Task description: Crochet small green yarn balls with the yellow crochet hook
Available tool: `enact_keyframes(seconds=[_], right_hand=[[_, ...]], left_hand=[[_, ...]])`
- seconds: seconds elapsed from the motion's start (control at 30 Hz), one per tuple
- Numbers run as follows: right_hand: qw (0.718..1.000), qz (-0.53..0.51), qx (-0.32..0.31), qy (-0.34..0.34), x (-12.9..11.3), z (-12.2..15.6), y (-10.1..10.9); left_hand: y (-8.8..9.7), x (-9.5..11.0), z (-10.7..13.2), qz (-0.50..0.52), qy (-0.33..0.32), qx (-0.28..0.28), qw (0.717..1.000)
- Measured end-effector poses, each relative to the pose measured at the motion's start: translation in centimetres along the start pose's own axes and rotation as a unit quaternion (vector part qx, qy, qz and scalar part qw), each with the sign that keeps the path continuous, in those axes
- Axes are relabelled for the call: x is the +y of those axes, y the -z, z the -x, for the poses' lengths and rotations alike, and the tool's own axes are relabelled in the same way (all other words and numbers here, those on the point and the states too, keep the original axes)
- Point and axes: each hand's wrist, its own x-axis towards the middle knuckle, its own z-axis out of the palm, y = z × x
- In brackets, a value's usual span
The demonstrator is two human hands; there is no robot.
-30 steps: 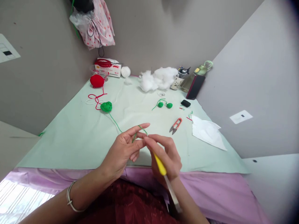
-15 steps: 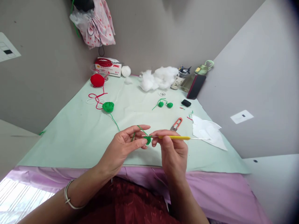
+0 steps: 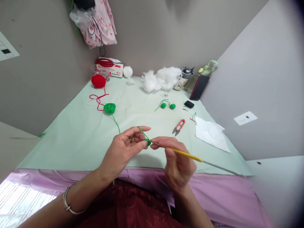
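Between its thumb and fingers, my left hand (image 3: 124,145) pinches a small green crochet piece (image 3: 148,143). Green yarn passes over its raised index finger and runs back to the green yarn ball (image 3: 109,108) on the table. My right hand (image 3: 179,161) grips a crochet hook (image 3: 187,154) by its yellow handle, the metal tip at the edge of the green piece and the long rear shaft slanting down to the right. The hook's very tip is hard to make out. Beyond the right hand lie orange thread snips (image 3: 179,127), blades apart.
Two small green crocheted balls (image 3: 172,106) with yarn tails lie mid-table. White stuffing (image 3: 163,79), a pen cup (image 3: 180,81), a bottle (image 3: 204,70) and a leaning phone (image 3: 199,87) stand behind. White paper (image 3: 211,134) is at right, a red yarn ball (image 3: 98,81) at back left.
My right hand has shifted slightly down and right, and the hook has tilted from nearly level so its rear end points lower. The snips' blades have come into view. The left hand keeps its pinch.
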Motion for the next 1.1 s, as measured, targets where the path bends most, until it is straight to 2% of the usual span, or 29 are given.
enact_keyframes(seconds=[0.13,0.23,0.27,0.33,0.4,0.47,0.57,0.63,0.7,0.83,0.9,0.97,1.03,1.1], right_hand=[[0.993,0.090,-0.033,0.071,0.4,0.5,-0.1],[0.973,0.194,-0.059,0.111,0.7,1.0,-0.4],[0.964,0.226,-0.061,0.127,0.8,1.1,-0.5],[0.955,0.253,-0.049,0.146,0.8,1.2,-0.6],[0.971,0.205,-0.018,0.123,0.7,1.1,-0.7],[0.993,0.104,0.031,0.048,0.6,0.6,-0.8],[0.994,-0.049,0.078,-0.066,0.4,-0.3,-0.9],[0.989,-0.095,0.069,-0.087,0.4,-0.7,-1.0],[0.994,-0.078,0.041,-0.071,0.4,-0.7,-1.2],[0.999,0.049,0.016,0.006,0.6,0.1,-1.4],[0.991,0.121,0.017,0.052,0.9,0.6,-1.4],[0.986,0.147,0.024,0.080,1.0,0.6,-1.2],[0.993,0.101,0.049,0.041,1.0,0.2,-0.9],[0.996,0.007,0.079,-0.046,0.8,-0.4,-0.7]], left_hand=[[-0.2,0.1,0.2,-0.038,-0.016,0.023,0.999],[-0.6,0.2,0.5,-0.053,-0.037,0.048,0.997],[-0.7,0.3,0.5,-0.033,-0.029,0.047,0.998],[-0.7,0.4,0.4,0.047,0.030,0.019,0.998],[-0.6,0.6,0.2,0.132,0.106,-0.020,0.985],[-0.3,0.9,-0.1,0.172,0.139,-0.033,0.975],[-0.1,1.1,-0.3,0.162,0.115,-0.022,0.980],[-0.2,1.0,-0.1,0.135,0.100,-0.031,0.985],[-0.4,0.6,0.0,0.108,0.084,-0.038,0.990],[-0.7,0.0,0.1,0.091,0.049,-0.011,0.995],[-0.7,0.0,-0.1,0.123,0.074,-0.013,0.990],[-0.6,0.1,-0.4,0.165,0.121,-0.035,0.978],[-0.4,0.4,-0.7,0.193,0.145,-0.042,0.969],[-0.3,0.6,-0.9,0.195,0.130,-0.022,0.972]])
